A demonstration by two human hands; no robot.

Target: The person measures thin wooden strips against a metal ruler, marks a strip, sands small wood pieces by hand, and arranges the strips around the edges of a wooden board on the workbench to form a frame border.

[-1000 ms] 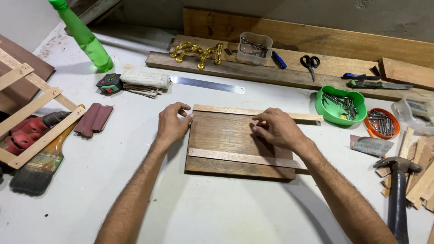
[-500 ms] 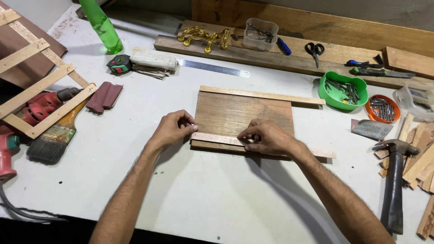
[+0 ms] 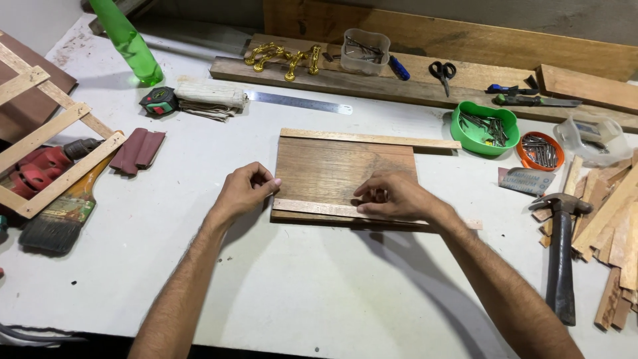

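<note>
A brown wooden board (image 3: 339, 169) lies flat on the white table (image 3: 319, 286). A pale thin wood strip (image 3: 312, 208) lies across its near edge, and a second strip (image 3: 369, 139) runs along its far edge. My left hand (image 3: 244, 190) pinches the near strip's left end at the board's corner. On the right part of the same strip rests my right hand (image 3: 392, 195), its fingers curled and pressing down.
A hammer (image 3: 560, 252) and a pile of wood offcuts (image 3: 615, 226) lie at the right. Green (image 3: 484, 129) and orange (image 3: 539, 150) bowls hold nails. A steel ruler (image 3: 299, 102), tape measure (image 3: 159, 101), green bottle (image 3: 126, 41), brush (image 3: 63, 213) and wood frame (image 3: 46, 133) sit left and behind.
Both hands came from the board's far edge down to the near strip. The strip has slid closer to the board's near edge. The view shifted a little.
</note>
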